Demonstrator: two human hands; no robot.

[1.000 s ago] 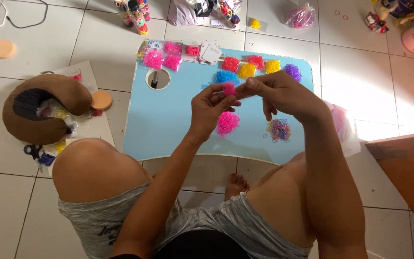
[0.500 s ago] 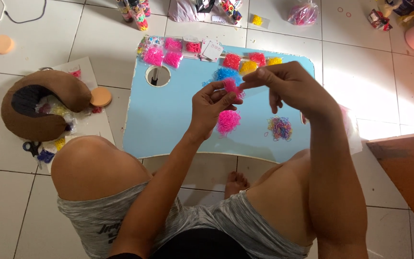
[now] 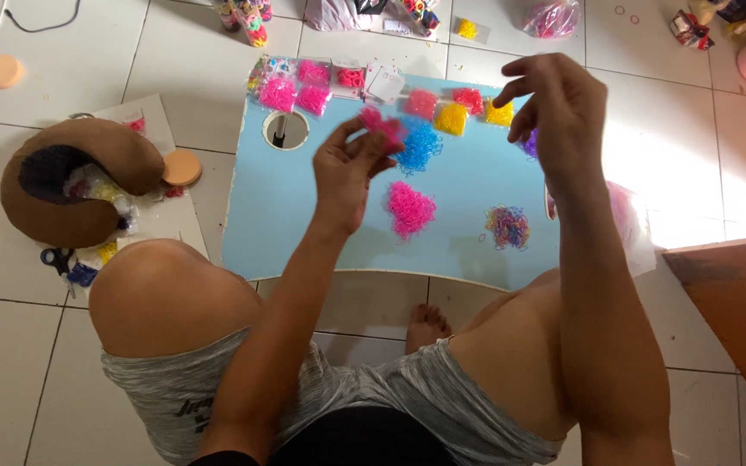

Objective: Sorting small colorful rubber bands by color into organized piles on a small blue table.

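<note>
Holding a small tuft of pink rubber bands (image 3: 382, 123) up over a light-blue lap worktop (image 3: 304, 216).

Nearest, the person's bare knees frame the worktop's front edge. Above it, the left hand (image 3: 349, 173) pinches the tuft between its fingertips, while the right hand (image 3: 559, 112) hangs loosely spread and empty, apart from the tuft. Beneath them lie a loose pink heap of bands (image 3: 410, 210) and a small mixed-colour heap (image 3: 508, 226); farther back sits a blue heap (image 3: 419, 147), then a row of little clear bags of pink, yellow and red bands (image 3: 451, 116) along the far edge. Judging by this, a light, steady pinch directly over the worktop would let stray bands drop onto it rather than the tiled floor (image 3: 88, 52).
</note>
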